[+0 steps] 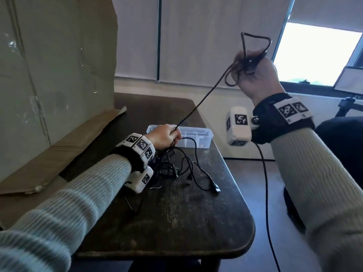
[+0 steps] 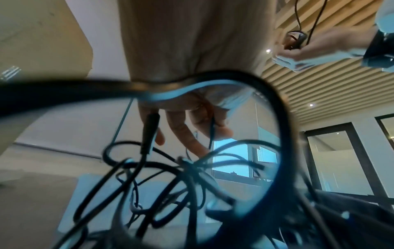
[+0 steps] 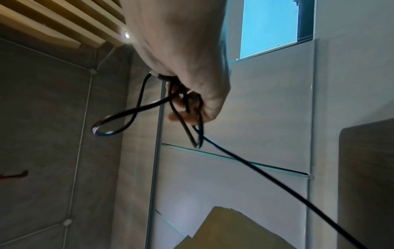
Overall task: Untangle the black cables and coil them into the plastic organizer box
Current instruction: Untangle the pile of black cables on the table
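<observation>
My right hand (image 1: 253, 72) is raised high over the table's right side and grips several loops of a black cable (image 1: 206, 97); the loops (image 3: 119, 118) stick out of the fist in the right wrist view. That cable runs taut down and left to my left hand (image 1: 167, 135), which pinches it just in front of the clear plastic organizer box (image 1: 204, 137). A tangle of black cables (image 1: 176, 169) lies on the dark table under and right of the left wrist. The tangle (image 2: 170, 185) fills the left wrist view below the fingers (image 2: 183, 131).
The dark wooden table (image 1: 176, 222) has a rounded front right corner. Flattened cardboard (image 1: 59, 75) leans along the left side and back. A USB plug (image 1: 216, 188) lies right of the tangle. A wrist-camera lead (image 1: 266, 193) hangs from my right wrist past the table edge.
</observation>
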The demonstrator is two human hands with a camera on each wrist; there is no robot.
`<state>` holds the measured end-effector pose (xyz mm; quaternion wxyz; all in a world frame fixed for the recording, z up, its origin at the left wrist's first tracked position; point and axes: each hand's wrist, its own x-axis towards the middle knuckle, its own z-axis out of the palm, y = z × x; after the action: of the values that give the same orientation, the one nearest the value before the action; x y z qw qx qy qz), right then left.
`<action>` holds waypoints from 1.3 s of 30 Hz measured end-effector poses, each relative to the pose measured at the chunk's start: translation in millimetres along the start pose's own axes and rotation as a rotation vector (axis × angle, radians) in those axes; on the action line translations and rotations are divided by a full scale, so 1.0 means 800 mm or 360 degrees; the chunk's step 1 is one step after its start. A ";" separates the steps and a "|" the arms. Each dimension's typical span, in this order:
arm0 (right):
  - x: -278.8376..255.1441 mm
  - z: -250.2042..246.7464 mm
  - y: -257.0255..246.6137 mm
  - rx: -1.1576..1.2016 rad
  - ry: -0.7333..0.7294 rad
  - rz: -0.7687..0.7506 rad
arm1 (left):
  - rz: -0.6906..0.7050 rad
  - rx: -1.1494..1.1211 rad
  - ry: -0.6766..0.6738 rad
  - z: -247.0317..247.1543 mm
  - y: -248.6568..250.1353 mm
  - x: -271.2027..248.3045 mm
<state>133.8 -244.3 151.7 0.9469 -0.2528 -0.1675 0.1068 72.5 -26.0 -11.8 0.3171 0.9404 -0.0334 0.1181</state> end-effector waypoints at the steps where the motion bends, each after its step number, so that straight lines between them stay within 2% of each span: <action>1: 0.002 -0.003 -0.003 -0.0041 0.0042 -0.0052 | -0.0013 -0.0036 0.0013 -0.005 0.000 0.001; 3: 0.002 -0.010 -0.006 -0.0393 0.0128 -0.0153 | 0.0009 -0.0217 0.0076 -0.019 0.005 0.004; 5: -0.009 -0.014 0.002 -0.1096 0.0136 -0.0238 | 0.0053 -0.0385 0.0174 -0.038 0.019 0.006; 6: -0.017 -0.017 0.013 -0.1544 0.0067 -0.0268 | 0.0080 -0.0449 0.0224 -0.047 0.027 0.007; 8: -0.030 -0.024 0.045 -0.2252 -0.0253 -0.0232 | 0.0179 -0.0490 0.0284 -0.063 0.050 0.006; 10: -0.037 -0.038 0.077 -0.2528 -0.0503 -0.0113 | 0.0254 -0.0287 0.0336 -0.073 0.070 0.004; 12: -0.042 -0.043 0.098 -0.2443 -0.0558 -0.0128 | 0.0271 -0.0039 0.0415 -0.077 0.079 0.004; 15: -0.044 -0.036 0.097 -0.2207 -0.0453 -0.0114 | 0.0185 -0.0017 0.0351 -0.072 0.076 0.006; 18: -0.053 -0.029 0.091 -0.2231 -0.0716 -0.0102 | 0.0176 0.0068 0.0254 -0.060 0.066 0.005; 21: -0.052 -0.032 0.093 -0.2429 -0.0886 -0.0285 | 0.0236 0.0095 0.0123 -0.051 0.069 0.005; 24: -0.044 -0.034 0.091 -0.2619 -0.0772 -0.0366 | 0.0274 0.0194 0.0181 -0.042 0.069 0.011; 27: -0.034 -0.041 0.080 -0.2658 -0.0664 -0.0303 | 0.0226 0.0034 0.0255 -0.029 0.062 0.019; 31: -0.014 -0.051 0.077 -0.2652 -0.0465 -0.0333 | 0.0238 -0.0215 0.0279 -0.016 0.050 0.030; 33: -0.008 -0.050 0.084 -0.2453 -0.0419 -0.0307 | 0.0235 -0.0262 0.0208 -0.008 0.043 0.037; 34: -0.005 -0.046 0.088 -0.2262 -0.0399 -0.0315 | 0.0225 -0.0232 0.0107 -0.003 0.038 0.038; 37: 0.011 -0.030 0.090 -0.1375 -0.0212 -0.0341 | 0.0092 -0.0265 -0.0328 0.017 0.022 0.038; 39: 0.021 -0.023 0.082 -0.0926 -0.0045 -0.0380 | 0.0002 -0.0237 -0.0409 0.019 0.011 0.035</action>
<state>148.7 -192.1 107.3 0.8383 -0.4901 -0.2326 -0.0540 101.2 -42.0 -11.7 0.3789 0.9217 -0.0829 -0.0061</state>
